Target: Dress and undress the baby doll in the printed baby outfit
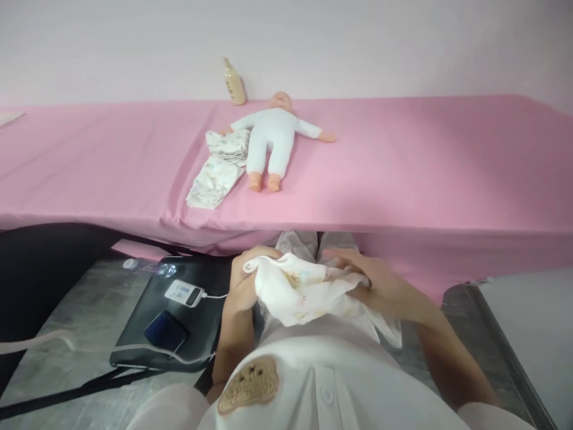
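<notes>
Both my hands hold a small white printed cloth (301, 292) close to my chest, below the table's front edge. My left hand (244, 280) grips its left corner with the fingers curled round it. My right hand (373, 280) lies over the cloth's right side, fingers pressed onto the fabric. A baby doll (271, 134) in a white suit lies on its back on the pink tablecloth (403, 161). A folded white printed garment (219, 167) rests right beside the doll's left side.
A beige baby bottle (234, 82) leans against the wall behind the doll. Left of my lap a black bag (179, 316) carries a white power bank (183, 293) with a cable and a dark phone (165, 331). A plastic water bottle (143, 266) lies nearby.
</notes>
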Available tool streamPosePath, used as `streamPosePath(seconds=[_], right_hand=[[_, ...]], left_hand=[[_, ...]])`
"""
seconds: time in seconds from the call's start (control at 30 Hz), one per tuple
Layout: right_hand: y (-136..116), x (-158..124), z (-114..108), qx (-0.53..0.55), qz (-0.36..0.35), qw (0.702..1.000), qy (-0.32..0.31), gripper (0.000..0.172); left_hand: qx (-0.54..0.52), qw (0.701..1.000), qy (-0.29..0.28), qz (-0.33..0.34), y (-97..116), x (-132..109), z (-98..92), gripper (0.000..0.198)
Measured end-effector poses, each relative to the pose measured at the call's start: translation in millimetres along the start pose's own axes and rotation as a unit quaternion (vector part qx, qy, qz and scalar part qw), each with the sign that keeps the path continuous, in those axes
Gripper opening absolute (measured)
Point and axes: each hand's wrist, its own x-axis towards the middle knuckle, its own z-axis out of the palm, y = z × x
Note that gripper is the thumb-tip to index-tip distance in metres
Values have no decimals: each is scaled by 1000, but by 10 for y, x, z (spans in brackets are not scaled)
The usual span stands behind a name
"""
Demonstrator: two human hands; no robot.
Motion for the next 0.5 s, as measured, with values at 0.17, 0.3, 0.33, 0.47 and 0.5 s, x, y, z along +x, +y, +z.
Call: streamPosePath(seconds=[0.17,0.3,0.33,0.47,0.5], right_hand=[[-44,-268,176,-97,-20,995,-21,36],[92,-186,360,-196,-37,957,210,46],[136,-133,410,-211,-46,940,262,47],[241,68,643,-224,-87,886,395,42],[242,102,707,-208,-100,879,418,37]], left_hand=[[29,995,-80,45,109,-269,-22,29],[82,990,-60,99,45,-277,-1,21],[108,988,-39,106,18,-268,2,22],[183,976,48,110,-89,-251,-34,25],[194,973,53,112,-110,-247,-51,25]])
